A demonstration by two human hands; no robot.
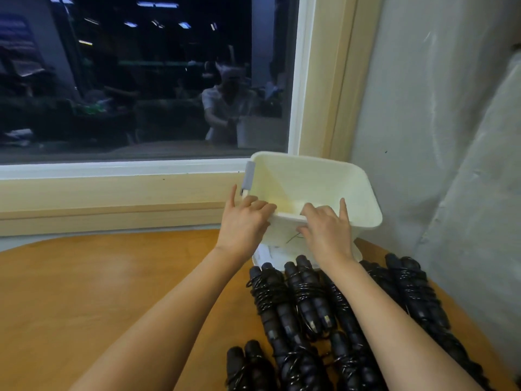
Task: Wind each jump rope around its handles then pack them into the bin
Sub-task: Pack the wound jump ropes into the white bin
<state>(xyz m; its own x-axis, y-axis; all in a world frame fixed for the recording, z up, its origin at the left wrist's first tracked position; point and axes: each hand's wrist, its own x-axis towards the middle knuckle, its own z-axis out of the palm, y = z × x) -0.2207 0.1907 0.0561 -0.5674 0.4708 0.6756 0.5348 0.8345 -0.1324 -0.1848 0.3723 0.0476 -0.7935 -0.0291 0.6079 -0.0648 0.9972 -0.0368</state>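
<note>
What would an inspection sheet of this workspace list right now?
Surface: wooden table.
Job's things: white bin at the table's far edge, nothing seen inside; wound black jump ropes lie in rows before it.
Clutter: flat white item under the bin, unidentifiable.
Grippers: left hand and right hand both grip the bin's near rim.
Cables: nothing seen.
Surroundings: dark window behind, grey wall at right.

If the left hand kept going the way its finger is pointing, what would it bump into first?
Probably the pale wooden window ledge. The left hand holds the near rim of the white bin, and its forefinger aims just left of the bin. Depth is hard to judge.
</note>
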